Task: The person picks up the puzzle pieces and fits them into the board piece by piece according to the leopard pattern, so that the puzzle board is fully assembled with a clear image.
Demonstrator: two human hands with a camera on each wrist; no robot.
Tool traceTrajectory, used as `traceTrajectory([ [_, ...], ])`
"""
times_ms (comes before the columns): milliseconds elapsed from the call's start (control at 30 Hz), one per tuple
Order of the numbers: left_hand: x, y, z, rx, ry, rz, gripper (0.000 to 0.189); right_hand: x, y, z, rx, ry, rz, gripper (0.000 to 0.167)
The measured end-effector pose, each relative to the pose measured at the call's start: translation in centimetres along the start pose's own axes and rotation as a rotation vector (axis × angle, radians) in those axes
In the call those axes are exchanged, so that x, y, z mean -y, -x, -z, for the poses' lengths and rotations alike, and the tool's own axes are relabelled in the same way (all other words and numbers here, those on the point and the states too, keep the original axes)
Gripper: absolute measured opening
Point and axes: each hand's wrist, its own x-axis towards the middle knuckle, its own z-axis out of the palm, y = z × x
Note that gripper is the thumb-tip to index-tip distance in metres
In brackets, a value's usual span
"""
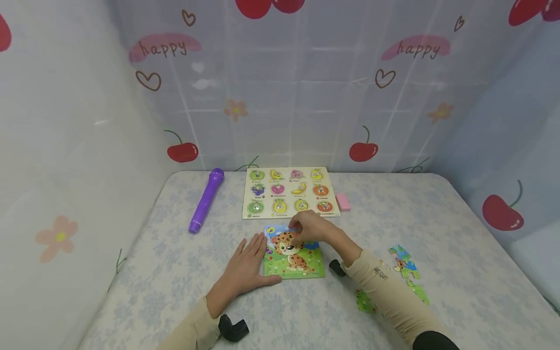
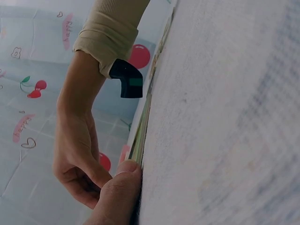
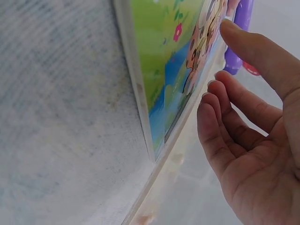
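A leopard jigsaw puzzle (image 1: 275, 267) lies on the table in the head view, its upper right partly covered by my right hand (image 1: 312, 227). In the right wrist view, the right thumb (image 3: 243, 40) is at the picture while the other fingers are loosely bent, apart from the thumb, with no piece visible between them. My left hand (image 1: 247, 265) lies spread at the puzzle's left side, fingertips at its left edge and thumb by the lower edge. The left wrist view shows that thumb (image 2: 119, 192) against the board's edge.
Loose jigsaw pieces (image 1: 407, 265) lie at the right, some partly behind the right sleeve (image 1: 389, 296). Behind the puzzle is a fruit peg board (image 1: 288, 197) with a pink block (image 1: 343, 202) beside it. A purple toy microphone (image 1: 205, 201) lies at the left.
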Motion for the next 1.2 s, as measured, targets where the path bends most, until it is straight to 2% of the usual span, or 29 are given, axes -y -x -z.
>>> traceTrajectory([
  [300, -0.1, 0.0, 0.1, 0.015, -0.002, 0.000, 0.116, -0.1, 0.6, 0.2, -0.001, -0.031, 0.002, 0.041],
  [500, -0.1, 0.0, 0.3, 0.016, -0.010, 0.002, 0.117, -0.4, 1.6, 1.0, -0.001, -0.082, 0.057, 0.043],
  [733, 0.1, 0.0, 0.2, 0.003, -0.029, 0.018, 0.117, -1.4, 3.3, 1.5, 0.011, -0.055, 0.093, 0.045],
  [933, 0.1, -0.1, 0.0, -0.002, -0.023, 0.013, 0.117, -3.2, 5.8, 1.8, 0.016, -0.052, 0.148, 0.046],
  [1200, 0.0, -0.1, 0.0, 0.005, -0.025, 0.007, 0.117, -6.2, 9.1, 2.6, 0.020, -0.086, 0.055, 0.049],
])
